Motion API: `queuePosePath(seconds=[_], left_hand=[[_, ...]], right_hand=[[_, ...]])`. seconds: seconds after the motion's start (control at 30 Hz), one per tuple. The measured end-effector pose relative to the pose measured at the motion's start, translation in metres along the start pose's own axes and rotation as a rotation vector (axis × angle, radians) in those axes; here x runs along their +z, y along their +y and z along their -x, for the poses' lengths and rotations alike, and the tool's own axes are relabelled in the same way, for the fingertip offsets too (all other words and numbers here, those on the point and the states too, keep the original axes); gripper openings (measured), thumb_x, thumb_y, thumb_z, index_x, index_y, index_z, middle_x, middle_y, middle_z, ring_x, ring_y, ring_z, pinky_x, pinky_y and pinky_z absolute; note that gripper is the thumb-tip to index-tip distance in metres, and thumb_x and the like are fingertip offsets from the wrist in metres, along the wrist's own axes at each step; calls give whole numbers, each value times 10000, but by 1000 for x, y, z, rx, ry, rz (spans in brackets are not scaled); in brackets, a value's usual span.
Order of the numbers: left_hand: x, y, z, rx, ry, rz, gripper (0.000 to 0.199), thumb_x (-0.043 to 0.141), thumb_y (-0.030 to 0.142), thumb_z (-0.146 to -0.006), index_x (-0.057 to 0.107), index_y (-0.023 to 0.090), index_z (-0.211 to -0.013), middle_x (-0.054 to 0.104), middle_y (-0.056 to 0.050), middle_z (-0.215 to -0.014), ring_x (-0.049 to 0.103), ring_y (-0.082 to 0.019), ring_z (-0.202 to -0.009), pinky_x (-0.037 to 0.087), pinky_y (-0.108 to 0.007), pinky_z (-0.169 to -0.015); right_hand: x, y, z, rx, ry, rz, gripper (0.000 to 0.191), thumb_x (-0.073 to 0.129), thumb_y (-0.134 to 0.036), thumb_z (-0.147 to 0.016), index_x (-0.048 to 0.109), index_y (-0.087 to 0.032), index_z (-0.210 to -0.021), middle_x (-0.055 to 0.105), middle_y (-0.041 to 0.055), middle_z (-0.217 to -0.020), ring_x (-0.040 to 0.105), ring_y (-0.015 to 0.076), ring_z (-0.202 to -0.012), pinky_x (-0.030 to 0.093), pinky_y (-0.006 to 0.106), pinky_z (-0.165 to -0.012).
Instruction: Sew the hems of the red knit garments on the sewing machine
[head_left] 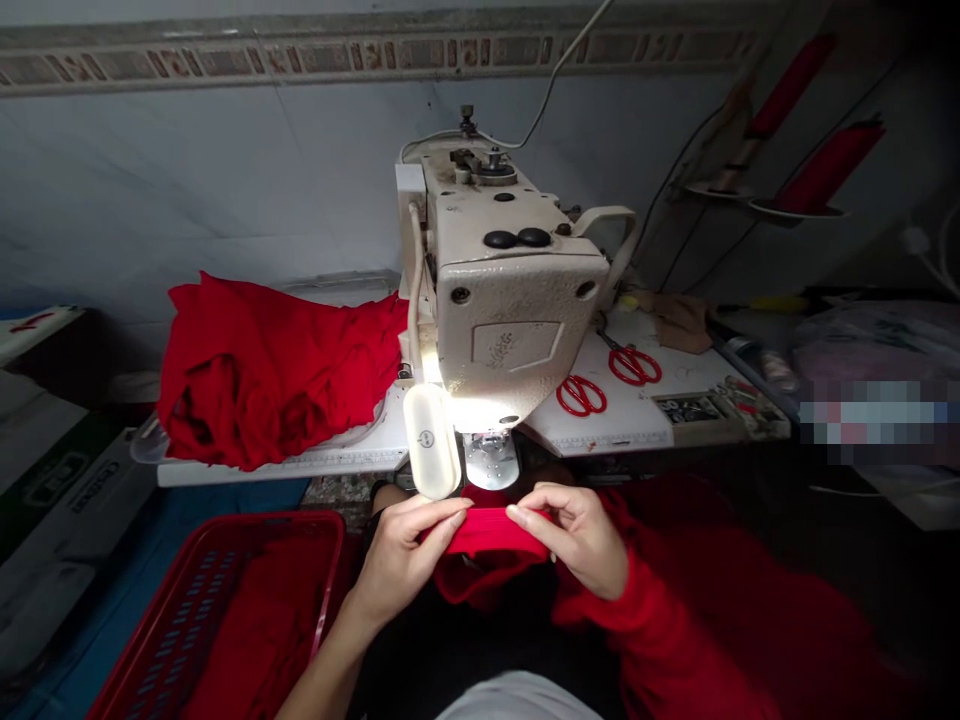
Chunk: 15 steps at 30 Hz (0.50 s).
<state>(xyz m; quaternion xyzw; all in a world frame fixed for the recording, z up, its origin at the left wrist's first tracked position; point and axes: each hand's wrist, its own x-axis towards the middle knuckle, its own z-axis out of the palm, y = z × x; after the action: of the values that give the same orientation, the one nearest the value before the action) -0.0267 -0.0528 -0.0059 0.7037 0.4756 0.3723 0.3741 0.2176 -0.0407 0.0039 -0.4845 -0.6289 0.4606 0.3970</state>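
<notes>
Between my two hands a band of red fabric is stretched flat, just in front of the sewing machine. My left hand pinches its left end between thumb and fingers. At the other end, my right hand grips the top edge the same way. More red cloth hangs below the band and lies over my right forearm. Right behind the fabric is the machine's shiny presser area, lit by a white lamp. The needle itself is too small to make out.
A heap of red cloth lies on the table left of the machine. Red-handled scissors and a second pair rest to the right. A red basket holding red cloth stands at lower left. Red thread cones stand at upper right.
</notes>
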Motion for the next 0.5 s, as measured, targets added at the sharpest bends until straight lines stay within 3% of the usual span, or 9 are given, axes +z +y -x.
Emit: queuePosePath(seconds=[0.1, 0.17, 0.33, 0.5], left_hand=[[-3, 1, -4, 175, 6, -143, 287, 540, 211, -1022, 777, 188, -1182, 777, -106, -955, 703, -206, -804, 552, -294, -770], [-2, 1, -8, 194, 31, -161, 278, 530, 202, -1025, 778, 186, -1149, 782, -101, -978, 714, -213, -843, 547, -296, -800], [1, 10, -23, -30, 125, -7, 259, 607, 329, -988, 796, 180, -892, 786, -60, -884, 726, -231, -843, 552, -316, -841], [2, 19, -37, -189, 212, -5, 274, 698, 420, -894, 754, 175, -785, 754, -54, -783, 715, -262, -812, 571, -346, -781]], right_hand=[[-3, -12, 0, -111, 80, 113, 246, 717, -340, -913, 765, -185, -728, 626, 16, -632, 541, 152, -581, 420, 290, -576], [-5, -15, -2, -153, 130, 145, 237, 718, -324, -911, 758, -189, -721, 612, 9, -625, 530, 147, -568, 415, 293, -578], [-5, -10, -13, -61, 189, 29, 252, 725, -376, -896, 762, -180, -742, 668, 26, -665, 587, 175, -626, 450, 298, -611], [-9, -2, -23, 58, 223, -74, 309, 759, -431, -847, 738, -166, -690, 618, 6, -584, 522, 157, -573, 413, 288, -564]])
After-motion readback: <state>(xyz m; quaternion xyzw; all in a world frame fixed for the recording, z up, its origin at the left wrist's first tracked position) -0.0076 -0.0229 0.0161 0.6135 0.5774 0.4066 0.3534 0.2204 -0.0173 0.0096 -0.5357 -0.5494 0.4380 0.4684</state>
